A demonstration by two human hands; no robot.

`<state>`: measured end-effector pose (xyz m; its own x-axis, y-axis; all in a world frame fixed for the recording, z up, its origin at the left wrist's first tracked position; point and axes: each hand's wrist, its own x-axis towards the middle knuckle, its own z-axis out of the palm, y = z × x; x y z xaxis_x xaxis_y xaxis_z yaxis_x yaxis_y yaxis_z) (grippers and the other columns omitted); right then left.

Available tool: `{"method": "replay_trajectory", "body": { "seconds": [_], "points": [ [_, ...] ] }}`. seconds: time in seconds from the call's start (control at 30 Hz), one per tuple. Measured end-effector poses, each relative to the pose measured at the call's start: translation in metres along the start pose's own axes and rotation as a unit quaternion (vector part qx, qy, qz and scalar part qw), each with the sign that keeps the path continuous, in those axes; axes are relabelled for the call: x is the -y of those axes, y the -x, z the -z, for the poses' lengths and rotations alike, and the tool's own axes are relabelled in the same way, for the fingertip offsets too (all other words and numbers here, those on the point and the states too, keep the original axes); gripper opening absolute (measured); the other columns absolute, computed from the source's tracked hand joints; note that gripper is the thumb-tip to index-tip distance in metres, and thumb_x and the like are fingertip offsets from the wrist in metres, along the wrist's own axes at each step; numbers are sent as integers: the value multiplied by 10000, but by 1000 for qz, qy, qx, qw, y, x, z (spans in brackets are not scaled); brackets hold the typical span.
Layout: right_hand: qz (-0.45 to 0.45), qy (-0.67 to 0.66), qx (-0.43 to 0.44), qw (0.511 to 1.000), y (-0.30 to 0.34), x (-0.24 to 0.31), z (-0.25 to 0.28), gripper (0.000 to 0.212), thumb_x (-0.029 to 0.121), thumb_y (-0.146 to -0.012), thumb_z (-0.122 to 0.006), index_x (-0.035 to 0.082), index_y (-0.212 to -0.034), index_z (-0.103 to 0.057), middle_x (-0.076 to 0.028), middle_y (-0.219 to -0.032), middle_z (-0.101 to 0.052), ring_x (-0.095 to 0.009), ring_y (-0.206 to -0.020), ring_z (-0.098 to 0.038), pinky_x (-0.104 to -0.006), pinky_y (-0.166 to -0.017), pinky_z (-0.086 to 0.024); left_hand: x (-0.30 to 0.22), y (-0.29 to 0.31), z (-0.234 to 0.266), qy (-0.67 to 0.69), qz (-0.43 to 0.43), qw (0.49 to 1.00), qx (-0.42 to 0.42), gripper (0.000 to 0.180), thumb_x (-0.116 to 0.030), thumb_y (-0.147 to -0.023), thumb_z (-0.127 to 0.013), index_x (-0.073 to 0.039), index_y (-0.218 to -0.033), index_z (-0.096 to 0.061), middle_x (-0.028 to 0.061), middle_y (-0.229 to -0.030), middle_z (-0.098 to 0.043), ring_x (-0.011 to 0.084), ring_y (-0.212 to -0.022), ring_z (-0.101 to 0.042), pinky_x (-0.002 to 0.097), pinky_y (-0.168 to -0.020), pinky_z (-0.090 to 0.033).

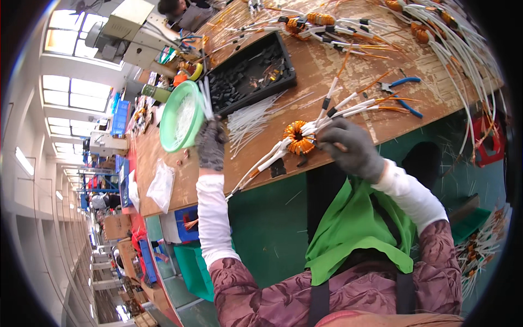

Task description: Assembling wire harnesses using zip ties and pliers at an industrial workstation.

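Observation:
My left hand, in a dark grey glove, is closed at the near corner of a black tray, between it and a green bowl. Several white plastic strips stick up from its fingers. A ring-shaped coil wound with orange-copper wire lies near the table's front edge. White-sleeved leads with black sleeves and bare copper ends run out from both its sides. My right hand, gloved in grey, has its fingers curled against the leads just right of the coil; its fingertips are partly hidden.
The black tray holds small black pieces. Beside it stand the green bowl of white pieces and a pile of thin white strips. Blue-handled pliers lie right, more coils farther back. A plastic bag sits left.

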<state>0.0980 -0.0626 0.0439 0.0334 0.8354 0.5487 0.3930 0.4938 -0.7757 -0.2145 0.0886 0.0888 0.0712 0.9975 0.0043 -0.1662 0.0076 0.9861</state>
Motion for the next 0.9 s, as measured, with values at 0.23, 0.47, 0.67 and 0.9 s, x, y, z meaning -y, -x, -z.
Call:
{"method": "replay_trajectory", "body": {
  "seconds": [0.23,0.47,0.67,0.9],
  "points": [
    [-168,-381,39,908,-26,11,-62,378,296,-868,-572,-13,-1085,-557,-80,-897,-601,-125,-816,-569,-267,-716,-476,39,98,-117,52,120,983,127,187,-189,-826,-642,-34,-925,-612,8,-673,-566,99,-540,-512,214,-469,-394],
    [-306,-442,-4,843,-8,-10,-36,285,264,-920,-497,8,-980,-608,-10,-734,-602,-89,-668,-565,-230,-635,-468,58,121,-140,-1,217,964,155,265,-234,-860,-583,-12,-1005,-567,68,-717,-620,194,-744,-642,314,-697,-542],
    [-317,-407,64,854,9,-6,-12,302,301,-928,-480,27,-912,-604,-23,-697,-593,-91,-604,-552,-230,-552,-451,45,94,-117,-174,73,977,96,291,-263,-856,-604,-9,-993,-637,14,-759,-596,85,-677,-537,211,-603,-422],
    [-311,-390,38,866,27,-4,-6,308,287,-913,-515,9,-1015,-603,-28,-799,-628,-97,-703,-593,-220,-640,-482,40,91,-156,-131,-17,982,138,193,-167,-847,-612,-7,-954,-630,-13,-685,-546,53,-567,-448,194,-518,-364]
  ]
}}
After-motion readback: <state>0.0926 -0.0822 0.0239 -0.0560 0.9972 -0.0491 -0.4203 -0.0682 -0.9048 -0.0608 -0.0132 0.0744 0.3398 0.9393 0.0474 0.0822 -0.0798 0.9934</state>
